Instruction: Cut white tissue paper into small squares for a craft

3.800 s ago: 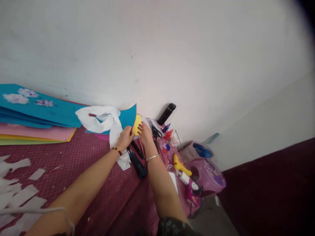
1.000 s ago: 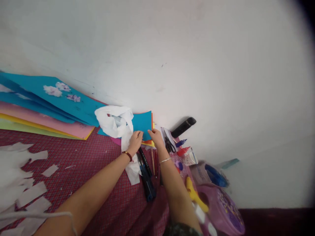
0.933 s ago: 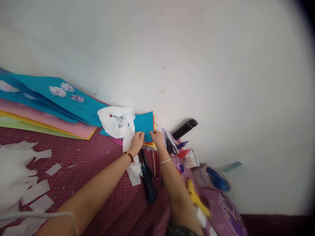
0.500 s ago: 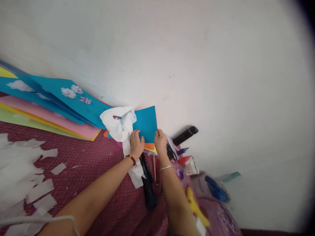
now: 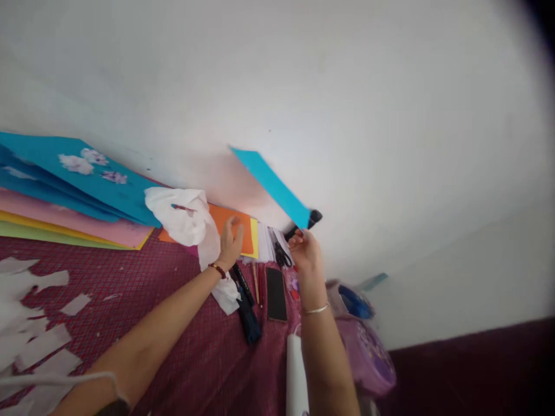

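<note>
My right hand [image 5: 306,252] pinches one corner of a blue paper sheet [image 5: 274,184], which is lifted and tilted in front of the wall. An orange sheet [image 5: 241,224] lies below, with a yellow sheet [image 5: 254,238] showing at its edge. My left hand [image 5: 231,241] is over the orange sheet, fingers apart and holding nothing; I cannot tell whether it touches the paper. Just left of that hand lies crumpled white tissue or cloth [image 5: 191,222]. Black-handled scissors [image 5: 282,254] rest on white papers beside my right hand.
Large coloured sheets, a blue one [image 5: 99,185] bearing white blossom shapes, lie at left by the wall [image 5: 368,115]. White paper scraps [image 5: 21,323] cover the carpet. A phone [image 5: 276,293], pencils [image 5: 255,280] and a purple bag [image 5: 366,358] are nearby.
My right hand has raised the blue sheet off the pile and moved right, uncovering the orange one. My left hand has come off the blue sheet. The view has shifted right.
</note>
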Demonstrator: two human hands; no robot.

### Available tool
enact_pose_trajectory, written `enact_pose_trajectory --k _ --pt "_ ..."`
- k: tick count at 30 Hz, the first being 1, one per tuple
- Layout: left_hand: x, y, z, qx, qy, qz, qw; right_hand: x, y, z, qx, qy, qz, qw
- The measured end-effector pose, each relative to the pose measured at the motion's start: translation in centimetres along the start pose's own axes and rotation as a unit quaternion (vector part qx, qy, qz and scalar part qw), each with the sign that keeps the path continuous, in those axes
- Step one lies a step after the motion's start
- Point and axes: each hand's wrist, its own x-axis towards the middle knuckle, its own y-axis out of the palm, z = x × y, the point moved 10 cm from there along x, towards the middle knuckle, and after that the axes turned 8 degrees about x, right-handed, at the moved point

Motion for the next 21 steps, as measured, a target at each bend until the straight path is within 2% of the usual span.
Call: enact_pose_trajectory --k 2,4,5,7,10,12,14,16,18,20,21 --pt "-0.8 1.3 -4.7 -0.101 0.022 0.027 0.994 -2.6 0.9 -0.7 0.125 0.100 0.057 0.985" --pt "-2.5 2.9 -9.7 -0.187 0.020 0.084 0.978 -5.5 2.0 -1.0 0.251 0.197 0.101 0.942" --pt "-3.7 3.8 -12.0 -0.228 0.007 0.122 0.966 -6.9 2.2 -0.8 0.287 0.224 0.106 0.926" --pt "-6.0 4.8 -15.3 -0.278 -0.046 0.174 0.944 -9.1 1.6 -0.2 0.299 0.218 0.089 0.925" --pt "-8.2 4.5 -16.9 -0.251 -0.143 0.193 0.938 -12.2 0.8 1.2 0.284 0.135 0.061 0.947" --pt "-7.9 2.5 -17.0 -0.208 -0.146 0.167 0.953 -14.6 1.0 2.0 0.268 0.085 0.062 0.958" --pt "-6.8 -0.1 -16.2 -0.156 -0.157 0.142 0.965 -17.0 2.1 2.2 0.251 0.072 0.099 0.960" --pt "-5.6 -2.9 -15.8 -0.124 -0.152 0.152 0.969 -19.0 3.7 1.8 0.245 0.091 0.165 0.951" --pt "-4.4 -6.2 -16.3 -0.101 -0.116 0.164 0.975 -20.2 4.5 0.8 0.252 0.120 0.204 0.938" --pt "-4.1 -10.1 -16.6 -0.078 -0.098 0.155 0.980 -20.6 4.1 -0.8 0.272 0.150 0.192 0.931" --pt "-4.5 -11.8 -16.1 -0.070 -0.120 0.159 0.977 -20.7 3.7 -1.6 0.284 0.160 0.176 0.929"
